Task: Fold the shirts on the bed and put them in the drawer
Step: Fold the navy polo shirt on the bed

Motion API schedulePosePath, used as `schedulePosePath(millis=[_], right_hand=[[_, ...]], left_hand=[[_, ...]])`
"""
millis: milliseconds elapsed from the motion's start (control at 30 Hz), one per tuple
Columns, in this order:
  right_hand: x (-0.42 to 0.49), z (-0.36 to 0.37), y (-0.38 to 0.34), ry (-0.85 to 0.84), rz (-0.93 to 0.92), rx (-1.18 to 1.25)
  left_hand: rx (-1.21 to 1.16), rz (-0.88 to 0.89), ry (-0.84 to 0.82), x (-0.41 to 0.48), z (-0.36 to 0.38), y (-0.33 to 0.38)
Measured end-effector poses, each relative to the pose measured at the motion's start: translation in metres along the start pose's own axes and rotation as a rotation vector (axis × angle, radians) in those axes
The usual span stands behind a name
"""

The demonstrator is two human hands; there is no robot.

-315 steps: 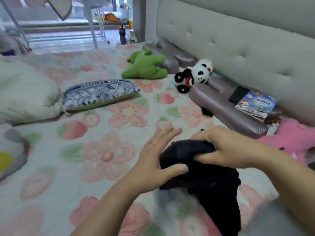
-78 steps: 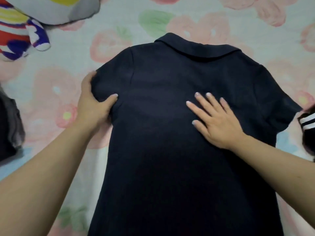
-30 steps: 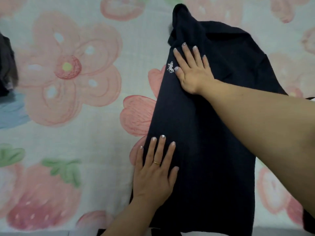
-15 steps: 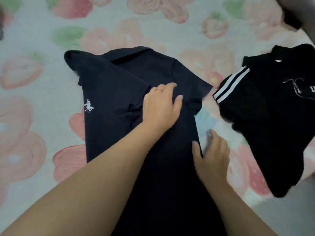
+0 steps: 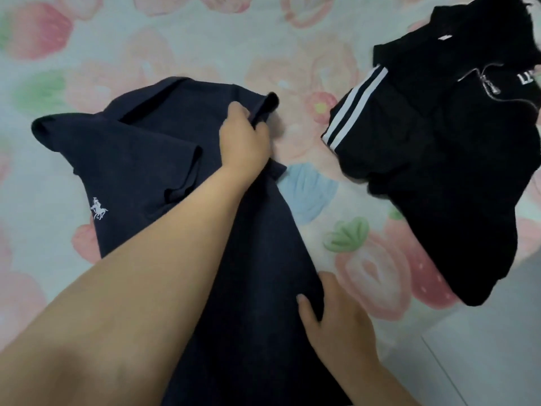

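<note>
So the navy shirt (image 5: pixel 140 159) is laid flat on the bed (image 5: pixel 205 39), with one side already folded in. The left hand (image 5: pixel 244 139) is stretched right across it, forearm over the fabric, and its grip is curled round the far sleeve (image 5: pixel 269 105), which is lifted a bit. The right hand (image 5: pixel 336 323) is set low at the shirt's side edge, which is pinched between thumb and fingers. A black zip top (image 5: pixel 424 171) is lying near.

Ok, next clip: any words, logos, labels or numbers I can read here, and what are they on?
Navy polo shirt: no words, only a small white horse-and-rider emblem.
Black striped top: white letters at the frame's right edge, cut off and unreadable.
Its white neck label: too small to read.
Nothing here reads as a full word.
</note>
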State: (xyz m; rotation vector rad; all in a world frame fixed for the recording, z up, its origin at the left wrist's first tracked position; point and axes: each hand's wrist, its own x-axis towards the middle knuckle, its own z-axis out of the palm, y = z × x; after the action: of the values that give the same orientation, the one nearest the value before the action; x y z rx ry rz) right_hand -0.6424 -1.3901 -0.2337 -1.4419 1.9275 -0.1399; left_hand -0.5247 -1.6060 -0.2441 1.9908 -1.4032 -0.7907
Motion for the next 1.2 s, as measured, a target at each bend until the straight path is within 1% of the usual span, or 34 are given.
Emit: schedulePosePath(millis=[67, 133, 233, 267, 300, 367, 433, 467, 500, 533, 567, 600, 633, 667, 700, 733, 767, 800, 833, 900, 967, 1067, 1200], right_hand=[[-0.010, -0.005, -0.005, 0.004, -0.057, -0.097], [-0.027, -0.005, -0.014, 0.034, -0.121, -0.203], [-0.055, 0.010, -0.029, 0.057, -0.194, -0.364], [-0.065, 0.016, -0.033, 0.035, -0.214, -0.404], [-0.074, 0.021, -0.038, -0.019, -0.213, -0.426], [-0.083, 0.032, -0.047, -0.233, -0.201, -0.483], [-0.088, 0.044, -0.047, -0.437, -0.173, -0.432], [-0.089, 0.045, -0.047, -0.582, -0.144, -0.458], [-0.087, 0.044, -0.049, -0.663, -0.158, -0.503], [-0.083, 0.039, -0.053, -0.667, -0.170, -0.519], [-0.078, 0.035, -0.055, -0.572, -0.216, -0.432], [-0.069, 0.033, -0.055, -0.381, -0.303, -0.293], [-0.059, 0.033, -0.055, -0.190, -0.380, -0.220], [-0.047, 0.034, -0.055, 0.008, -0.470, -0.204], [-0.034, 0.038, -0.055, 0.138, -0.532, -0.225], [-0.023, 0.046, -0.054, 0.137, -0.556, -0.266], [-0.016, 0.055, -0.050, 0.077, -0.576, -0.325], [-0.012, 0.062, -0.043, 0.001, -0.602, -0.399], [-0.011, 0.070, -0.032, -0.021, -0.644, -0.469], [-0.015, 0.078, -0.008, -0.018, -0.728, -0.556], [-0.026, 0.079, 0.014, -0.024, -0.783, -0.584], [-0.048, 0.071, 0.037, -0.078, -0.827, -0.641], [-0.076, 0.058, 0.053, -0.178, -0.861, -0.669]], left_hand=[[-0.244, -0.073, 0.153, 0.000, -0.034, -0.013], [-0.399, -0.168, 0.240, 0.000, -0.068, -0.036], [-0.588, -0.335, 0.283, -0.001, -0.105, -0.077], [-0.617, -0.389, 0.284, -0.002, -0.112, -0.090], [-0.625, -0.434, 0.281, -0.004, -0.115, -0.100], [-0.617, -0.495, 0.271, -0.006, -0.118, -0.117], [-0.624, -0.521, 0.272, -0.005, -0.119, -0.127], [-0.600, -0.515, 0.290, -0.005, -0.121, -0.129], [-0.531, -0.488, 0.314, -0.005, -0.124, -0.130], [-0.430, -0.431, 0.330, -0.009, -0.127, -0.130], [-0.319, -0.346, 0.330, -0.018, -0.130, -0.127], [-0.207, -0.233, 0.320, -0.033, -0.130, -0.124], [-0.094, -0.104, 0.301, -0.052, -0.126, -0.122], [0.017, 0.020, 0.265, -0.074, -0.119, -0.123], [0.128, 0.116, 0.206, -0.098, -0.110, -0.126], [0.230, 0.178, 0.129, -0.123, -0.101, -0.132], [0.323, 0.211, 0.043, -0.147, -0.091, -0.140], [0.414, 0.220, -0.040, -0.170, -0.083, -0.151], [0.499, 0.213, -0.098, -0.190, -0.076, -0.161], [0.607, 0.184, -0.139, -0.220, -0.070, -0.173], [0.636, 0.176, -0.179, -0.242, -0.070, -0.177], [0.647, 0.238, -0.259, -0.280, -0.073, -0.181], [0.645, 0.271, -0.330, -0.317, -0.086, -0.182]])
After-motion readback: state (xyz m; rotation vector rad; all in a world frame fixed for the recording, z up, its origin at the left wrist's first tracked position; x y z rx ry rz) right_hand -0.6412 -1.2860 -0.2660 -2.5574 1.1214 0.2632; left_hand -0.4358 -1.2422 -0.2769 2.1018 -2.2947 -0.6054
